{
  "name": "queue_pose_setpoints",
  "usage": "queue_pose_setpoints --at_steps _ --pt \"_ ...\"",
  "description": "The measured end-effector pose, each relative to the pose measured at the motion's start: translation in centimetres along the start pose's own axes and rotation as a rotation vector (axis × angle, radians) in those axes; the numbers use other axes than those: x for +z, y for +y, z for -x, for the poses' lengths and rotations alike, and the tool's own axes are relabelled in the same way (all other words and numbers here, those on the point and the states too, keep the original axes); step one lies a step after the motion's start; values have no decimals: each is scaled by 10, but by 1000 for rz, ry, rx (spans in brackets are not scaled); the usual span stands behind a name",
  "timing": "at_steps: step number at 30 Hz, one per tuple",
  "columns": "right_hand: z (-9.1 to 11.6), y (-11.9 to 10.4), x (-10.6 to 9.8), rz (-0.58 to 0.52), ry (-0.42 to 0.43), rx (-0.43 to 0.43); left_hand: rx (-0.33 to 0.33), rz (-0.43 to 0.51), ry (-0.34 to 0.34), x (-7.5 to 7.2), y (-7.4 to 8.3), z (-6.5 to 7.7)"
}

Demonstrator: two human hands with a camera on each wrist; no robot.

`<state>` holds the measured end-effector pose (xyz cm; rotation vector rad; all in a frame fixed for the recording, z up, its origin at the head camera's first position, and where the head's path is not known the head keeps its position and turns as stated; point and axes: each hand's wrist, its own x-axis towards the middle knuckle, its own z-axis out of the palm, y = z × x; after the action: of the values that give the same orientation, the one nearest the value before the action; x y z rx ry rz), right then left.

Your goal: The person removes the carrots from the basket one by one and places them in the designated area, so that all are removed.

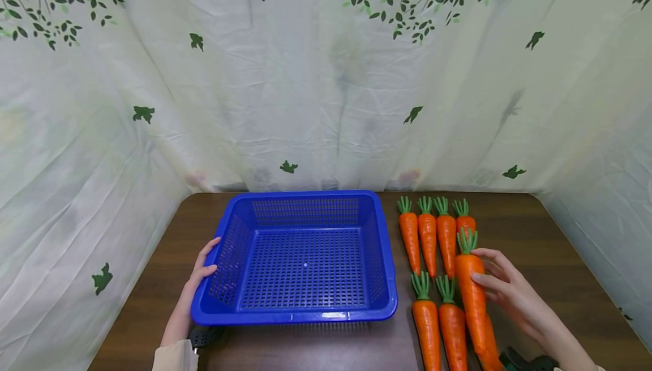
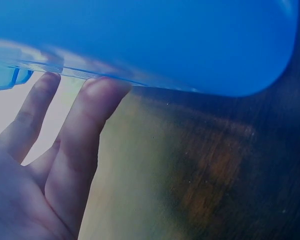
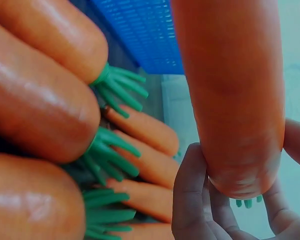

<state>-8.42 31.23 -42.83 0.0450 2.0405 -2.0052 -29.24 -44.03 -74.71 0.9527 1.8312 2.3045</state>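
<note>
A large toy-like orange carrot (image 1: pixel 472 297) with green leaf stubs is pinched near its top by my right hand (image 1: pixel 501 286). It is raised over another carrot (image 1: pixel 490 348), which it partly covers. The right wrist view shows fingers and thumb around the thick end of the held carrot (image 3: pixel 235 100). My left hand (image 1: pixel 196 277) rests at the left rim of a blue perforated basket (image 1: pixel 292 318) with nothing in it. In the left wrist view, the straight thumb (image 2: pixel 85 135) and a finger touch the basket's rim (image 2: pixel 190 60); other fingers are hidden.
Several carrots (image 1: pixel 446 241) lie in a back row right of the basket, leaves pointing away. In front of them is a nearer row (image 1: pixel 427 328). All stand on a brown wooden table (image 1: pixel 530 235), bordered by a pale leaf-patterned curtain (image 1: pixel 316 94).
</note>
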Motion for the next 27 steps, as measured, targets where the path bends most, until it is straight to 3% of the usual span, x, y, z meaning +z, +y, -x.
queue_pose_setpoints --at_steps 7,18,27 --pt "5 9 -11 18 49 56 2 -3 -5 -3 -3 1" --pt "15 24 -26 15 59 45 46 26 -52 -6 -5 -2" --pt "23 34 -39 49 73 84 15 2 -21 3 4 -2"
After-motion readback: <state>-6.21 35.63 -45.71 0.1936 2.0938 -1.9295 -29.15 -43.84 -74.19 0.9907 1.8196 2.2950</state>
